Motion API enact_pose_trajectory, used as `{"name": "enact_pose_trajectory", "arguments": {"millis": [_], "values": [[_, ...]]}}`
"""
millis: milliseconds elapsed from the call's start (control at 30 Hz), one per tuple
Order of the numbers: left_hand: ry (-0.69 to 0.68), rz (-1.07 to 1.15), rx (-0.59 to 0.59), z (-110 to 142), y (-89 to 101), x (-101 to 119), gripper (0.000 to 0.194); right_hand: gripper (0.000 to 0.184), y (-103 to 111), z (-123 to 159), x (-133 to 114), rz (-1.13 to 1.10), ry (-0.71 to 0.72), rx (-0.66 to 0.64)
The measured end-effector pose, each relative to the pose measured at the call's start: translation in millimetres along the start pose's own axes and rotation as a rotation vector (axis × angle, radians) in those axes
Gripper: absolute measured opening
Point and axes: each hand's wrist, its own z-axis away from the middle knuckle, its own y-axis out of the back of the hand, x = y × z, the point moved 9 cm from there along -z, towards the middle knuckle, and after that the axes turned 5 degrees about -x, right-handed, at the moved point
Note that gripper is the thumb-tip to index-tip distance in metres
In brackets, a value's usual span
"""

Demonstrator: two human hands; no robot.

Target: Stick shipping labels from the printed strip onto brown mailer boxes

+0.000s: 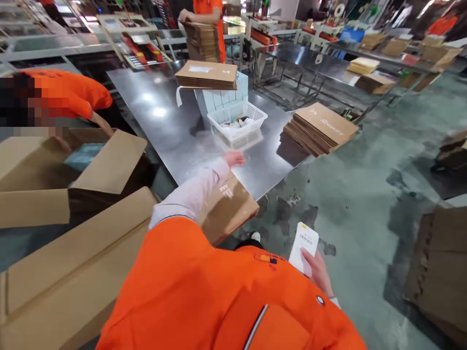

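Note:
My right hand (319, 273) is low at the right, beside my orange vest. Between its thumb and fingers is a stack of white labels (305, 243), printed with small dark marks and a yellow spot at the top. My left hand (234, 158) stretches out over the steel table (171, 131), apart from the white basket (237, 122) beyond it. Motion smears its fingers, so I cannot make out whether they hold anything. Below that forearm lies a brown carton (233, 206) with white print, at the near table edge. Small white items lie in the basket.
Flattened cartons (321, 129) overhang the table's right edge; more cartons (207, 74) rest on light-blue boxes (224, 97). At left, a co-worker in orange (73, 92) bends over an open carton (109, 160). Another person (209, 29) stands behind the table near a cardboard stack (202, 43).

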Motion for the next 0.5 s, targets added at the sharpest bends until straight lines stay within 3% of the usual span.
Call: {"name": "enact_pose_trajectory", "arguments": {"millis": [67, 100, 167, 200, 233, 300, 367, 433, 500], "values": [[-0.089, 0.075, 0.187, -41, 43.4, 34, 0.009, 0.057, 0, -27, -26, 0.047, -0.01, -0.001], [-0.103, 0.1, 0.272, -49, 63.5, 40, 0.009, 0.055, -2, -41, -39, 0.074, -0.011, -0.005], [-0.07, 0.131, 0.406, -43, 89.1, 25, 0.008, 0.054, -11, -71, -63, 0.126, -0.003, -0.026], [0.011, 0.126, 0.396, -33, 87.0, 5, 0.005, 0.056, -20, -87, -73, 0.146, 0.0, -0.047], [0.082, 0.119, 0.353, -19, 76.3, -18, 0.004, 0.057, -32, -103, -81, 0.166, -0.002, -0.082], [0.242, 0.119, 0.164, 10, 30.0, -69, 0.013, 0.057, -70, -133, -90, 0.236, -0.031, -0.21], [0.33, 0.163, 0.069, 37, -18.7, -110, 0.027, 0.055, -120, -158, -92, 0.353, -0.068, -0.406], [0.286, 0.282, 0.098, 47, -50.9, -130, 0.035, 0.051, -173, -177, -92, 0.507, -0.082, -0.638], [0.245, 0.373, 0.169, 47, -61.8, -138, 0.041, 0.049, -224, -196, -94, 0.68, -0.079, -0.904]]}}
